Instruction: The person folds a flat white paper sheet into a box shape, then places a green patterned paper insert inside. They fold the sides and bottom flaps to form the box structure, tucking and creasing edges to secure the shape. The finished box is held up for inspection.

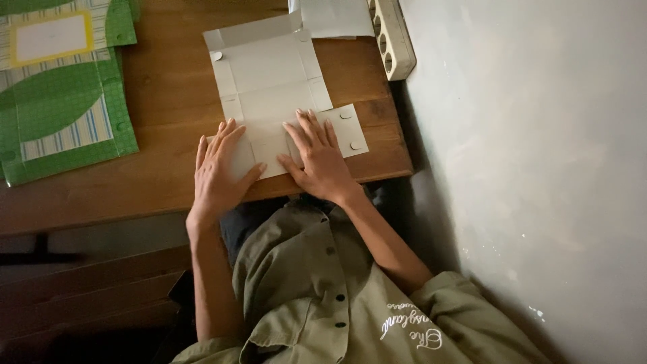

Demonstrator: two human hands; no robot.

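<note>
A flat, unfolded grey cardboard box blank (273,74) with creases and small round tabs lies on the wooden table (162,101). My left hand (219,172) lies flat, fingers spread, on its near-left flap. Pressed flat on the near-right part of the blank is my right hand (320,158), just left of a flap with two round tabs (350,131). Neither hand grips anything.
A green patterned flattened box or folder (60,101) with a yellow-framed white label covers the table's left. A white power strip (393,37) lies along the grey wall (539,168) at right. A pale sheet (337,17) sits at the far edge. Drawers stand below left.
</note>
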